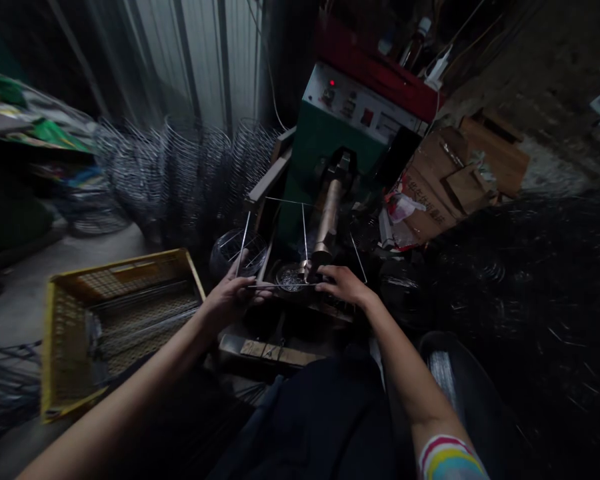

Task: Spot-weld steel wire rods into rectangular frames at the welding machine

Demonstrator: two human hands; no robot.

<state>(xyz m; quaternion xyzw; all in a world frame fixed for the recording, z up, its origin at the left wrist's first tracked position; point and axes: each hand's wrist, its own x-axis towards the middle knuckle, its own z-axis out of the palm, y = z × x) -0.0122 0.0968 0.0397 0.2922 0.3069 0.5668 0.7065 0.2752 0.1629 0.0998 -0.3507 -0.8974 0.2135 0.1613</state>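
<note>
Corrugated metal sheeting (195, 60) backs our dim workshop. We grasp a thin wire frame (305, 233) by its near bar (285, 286), our left hand (233, 290) pinching toward the left end, our right hand (343, 283) gripping further right. That bar runs crosswise to us, just on our side of the copper-coloured electrode arm's (330, 207) tip, with our right hand nearer to it. The arm's long axis leads away to a green spot welder (300, 150). Leftward, a yellow plastic crate (125, 263) holds straight wire rods (145, 313); wire baskets (185, 160) stand beyond its far edge.
</note>
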